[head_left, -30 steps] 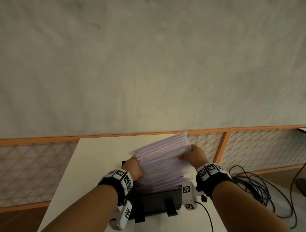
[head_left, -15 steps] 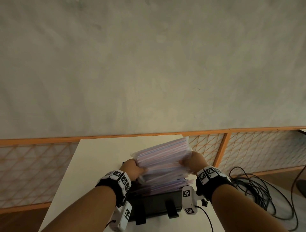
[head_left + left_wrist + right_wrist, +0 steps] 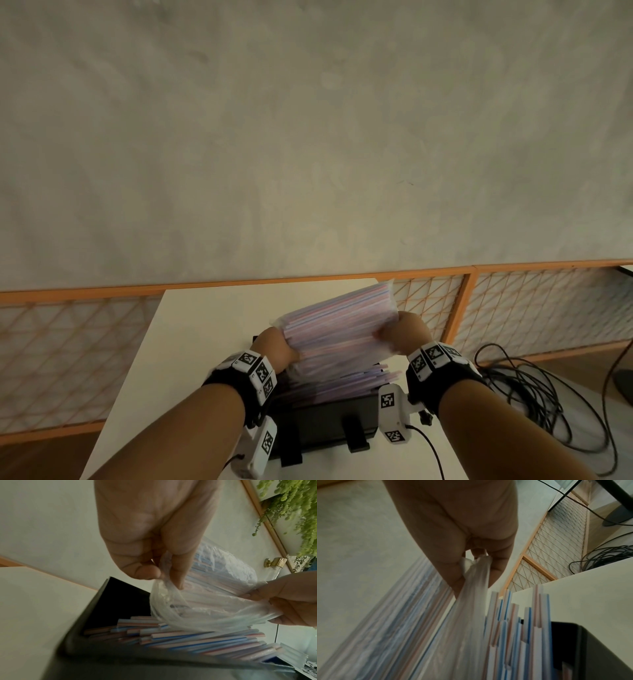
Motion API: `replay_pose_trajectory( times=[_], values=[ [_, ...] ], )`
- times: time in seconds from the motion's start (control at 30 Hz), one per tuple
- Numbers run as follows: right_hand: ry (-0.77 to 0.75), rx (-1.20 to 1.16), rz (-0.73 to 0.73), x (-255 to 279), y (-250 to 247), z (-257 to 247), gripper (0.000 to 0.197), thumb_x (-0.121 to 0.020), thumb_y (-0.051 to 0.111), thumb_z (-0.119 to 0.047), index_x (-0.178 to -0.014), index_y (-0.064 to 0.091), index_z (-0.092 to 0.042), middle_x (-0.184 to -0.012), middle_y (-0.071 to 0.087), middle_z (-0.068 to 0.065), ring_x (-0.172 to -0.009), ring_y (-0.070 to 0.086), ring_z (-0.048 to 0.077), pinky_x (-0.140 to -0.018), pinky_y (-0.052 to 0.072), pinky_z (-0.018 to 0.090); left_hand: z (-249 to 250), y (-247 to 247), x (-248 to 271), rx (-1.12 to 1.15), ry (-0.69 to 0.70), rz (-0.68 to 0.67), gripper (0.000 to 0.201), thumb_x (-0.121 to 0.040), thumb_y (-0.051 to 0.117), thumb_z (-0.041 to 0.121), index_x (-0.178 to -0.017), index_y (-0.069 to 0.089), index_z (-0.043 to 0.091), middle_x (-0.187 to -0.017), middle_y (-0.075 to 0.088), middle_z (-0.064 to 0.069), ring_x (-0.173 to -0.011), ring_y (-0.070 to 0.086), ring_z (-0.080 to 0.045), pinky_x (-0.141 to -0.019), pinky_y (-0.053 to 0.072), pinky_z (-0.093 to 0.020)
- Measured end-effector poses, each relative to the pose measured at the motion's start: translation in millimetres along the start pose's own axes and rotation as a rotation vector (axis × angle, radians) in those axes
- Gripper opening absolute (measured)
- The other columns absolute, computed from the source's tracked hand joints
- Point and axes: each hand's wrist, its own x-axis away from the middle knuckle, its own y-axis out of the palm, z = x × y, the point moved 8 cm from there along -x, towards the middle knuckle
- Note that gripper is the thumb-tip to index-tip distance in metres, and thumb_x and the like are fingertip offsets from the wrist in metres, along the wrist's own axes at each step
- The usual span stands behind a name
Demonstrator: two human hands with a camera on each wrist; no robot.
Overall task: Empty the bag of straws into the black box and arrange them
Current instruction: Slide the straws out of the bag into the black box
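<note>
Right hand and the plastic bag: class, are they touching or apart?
Touching. In the right wrist view the right hand pinches a gathered fold of the plastic bag between its fingertips.

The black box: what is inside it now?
Inside the black box lie striped straws, some poking past one end. The bag above covers part of them; its bottom is hidden.

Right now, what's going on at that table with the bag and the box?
A person is tipping a clear plastic bag of striped straws over the black box on the white table. The left hand pinches one side of the bag's mouth and the right hand grips the other side. Some loose straws already lie in the box, a few ends poking past its right edge. Most straws are still inside the bag.
</note>
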Motion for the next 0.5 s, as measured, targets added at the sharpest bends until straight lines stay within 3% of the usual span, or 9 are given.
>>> replay_pose_trajectory(
  times=[0.07, 0.13, 0.23, 0.3, 0.4, 0.5],
  values=[
    [-0.005, 0.038, 0.002, -1.0, -1.3, -1.7, 0.018, -0.077, 0.073, -0.015, -0.088, 0.058, -0.017, -0.069, 0.053, -0.006, -0.062, 0.051, 0.009, -0.059, 0.046, 0.021, 2.0, -1.0, 1.1, 0.039, 0.013, 0.009, 0.061, -0.075, 0.075, 0.009, -0.131, 0.052, 0.015, -0.115, 0.068, -0.008, -0.099, 0.063, -0.021, -0.081, 0.044, -0.020],
    [-0.004, 0.103, 0.018, -2.2, -3.3, -3.6, 0.017, -0.079, 0.071, -0.019, -0.093, 0.063, -0.013, -0.068, 0.052, -0.006, -0.063, 0.051, 0.011, -0.056, 0.044, 0.019, 3.5, -4.2, 2.8, -0.001, -0.010, 0.033, 0.041, -0.081, 0.070, 0.014, -0.121, 0.060, 0.011, -0.106, 0.069, -0.010, -0.086, 0.062, -0.021, -0.075, 0.048, -0.025],
    [-0.017, 0.336, 0.041, -2.9, -3.3, -7.4, 0.023, -0.085, 0.058, -0.032, -0.078, 0.055, -0.010, -0.064, 0.049, -0.004, -0.059, 0.051, 0.011, -0.048, 0.035, 0.017, 5.9, -7.1, 5.7, -0.073, -0.032, 0.042, 0.025, -0.085, 0.056, 0.010, -0.107, 0.067, 0.004, -0.083, 0.066, -0.009, -0.073, 0.059, -0.024, -0.073, 0.054, -0.034],
    [-0.020, 0.380, 0.051, -1.2, -3.5, -11.1, 0.025, -0.084, 0.059, -0.032, -0.070, 0.053, -0.012, -0.063, 0.051, -0.003, -0.067, 0.056, 0.016, -0.057, 0.042, 0.020, 8.1, -7.5, 6.4, -0.070, -0.026, 0.043, 0.028, -0.085, 0.052, 0.004, -0.108, 0.066, 0.008, -0.076, 0.061, -0.004, -0.071, 0.059, -0.024, -0.072, 0.053, -0.032],
    [-0.040, 0.497, 0.063, -0.9, -2.4, -16.0, 0.025, -0.084, 0.058, -0.033, -0.070, 0.052, -0.013, -0.062, 0.046, -0.003, -0.075, 0.054, 0.018, -0.067, 0.041, 0.025, 10.3, -9.3, 6.5, -0.075, -0.021, 0.038, 0.025, -0.084, 0.054, 0.003, -0.105, 0.066, 0.008, -0.076, 0.060, -0.004, -0.069, 0.057, -0.021, -0.069, 0.049, -0.030],
    [-0.041, 0.531, 0.054, 0.1, -4.0, -18.9, 0.030, -0.085, 0.057, -0.035, -0.064, 0.047, -0.015, -0.061, 0.045, -0.003, -0.075, 0.054, 0.018, -0.059, 0.040, 0.022, 5.8, -12.1, 6.1, -0.008, -0.047, 0.046, 0.022, -0.081, 0.066, 0.008, -0.103, 0.068, 0.009, -0.083, 0.065, -0.007, -0.071, 0.057, -0.018, -0.069, 0.046, -0.027]
  ],
)
